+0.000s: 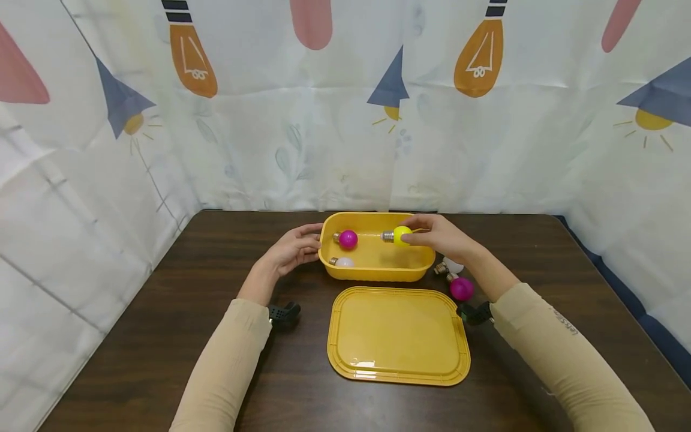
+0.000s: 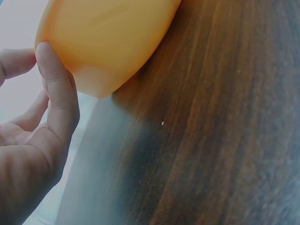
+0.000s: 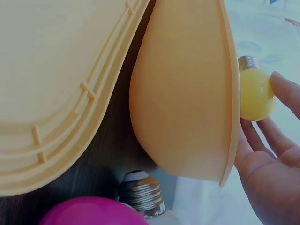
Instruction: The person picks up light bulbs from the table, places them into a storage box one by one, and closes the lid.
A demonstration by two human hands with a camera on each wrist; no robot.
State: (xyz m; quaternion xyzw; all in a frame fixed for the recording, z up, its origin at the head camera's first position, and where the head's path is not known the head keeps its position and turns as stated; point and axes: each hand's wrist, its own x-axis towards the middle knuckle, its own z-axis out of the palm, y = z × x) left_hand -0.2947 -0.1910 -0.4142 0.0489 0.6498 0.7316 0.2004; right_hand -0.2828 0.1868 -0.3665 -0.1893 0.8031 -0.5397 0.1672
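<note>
The right hand [image 1: 439, 235], grip closed to bulb width, pinches a yellow bulb [image 1: 402, 236] over the right part of the tub [image 1: 378, 274]. The right wrist view shows it above the rim; only the head view shows a magenta bulb [image 1: 348, 240] inside, left. The left hand [image 1: 291, 249] grips the left end. Both forearms slant inward from the near side.

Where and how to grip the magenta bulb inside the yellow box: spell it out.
I'd take the magenta bulb by its round globe, from above: it lies on its side, screw base pointing left, walls of the yellow box rising around it.
</note>
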